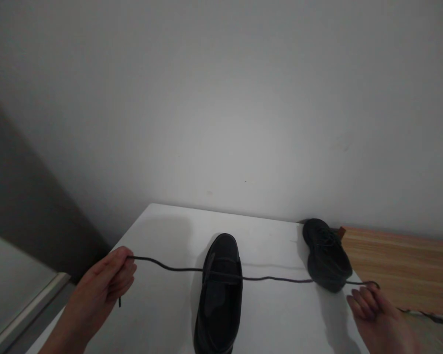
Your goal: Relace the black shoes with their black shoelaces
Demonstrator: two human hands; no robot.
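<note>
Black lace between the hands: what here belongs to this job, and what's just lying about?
In use:
Black lace, held by left hand and right hand
Middle shoe, crossed by the lace
White table beneath it

Apparently just lying about:
Other shoe, towards the right
Wood-grain surface, far right

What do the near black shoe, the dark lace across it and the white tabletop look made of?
Near black shoe: smooth, perhaps leather or imitation leather, from the faint sheen at its toe. Dark lace: matte, likely textile cord, as it hangs in loose waves; weave too small to see. White tabletop: smooth, low-sheen, possibly laminate or painted board, from its even, grainless color.
</note>
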